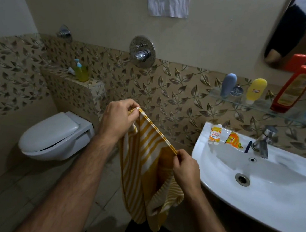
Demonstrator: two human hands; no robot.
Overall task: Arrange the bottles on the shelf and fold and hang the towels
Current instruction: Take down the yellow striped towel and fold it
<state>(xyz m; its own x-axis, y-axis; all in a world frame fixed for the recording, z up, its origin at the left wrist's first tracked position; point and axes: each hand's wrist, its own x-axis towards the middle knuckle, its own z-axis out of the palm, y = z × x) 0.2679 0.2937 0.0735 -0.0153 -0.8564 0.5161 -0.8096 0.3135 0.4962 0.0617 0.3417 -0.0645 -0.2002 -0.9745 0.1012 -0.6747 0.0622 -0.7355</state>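
A yellow and white striped towel [144,167] hangs in front of me, stretched by its top edge between both hands. My left hand [118,118] pinches the upper left corner. My right hand [186,167] pinches the lower right end of that edge. The rest of the towel droops down toward the floor. On the glass shelf [242,103] at the right stand a grey bottle [228,84], a yellow bottle [255,90] and a tall red-orange bottle [293,89]. A white towel [167,2] hangs high on the wall.
A white sink [271,191] with a tap [262,142] and two sachets [224,137] on its rim is at the right. A toilet [54,136] is at the left, with a green pump bottle [81,71] on the ledge above it. A mirror [300,32] hangs over the shelf.
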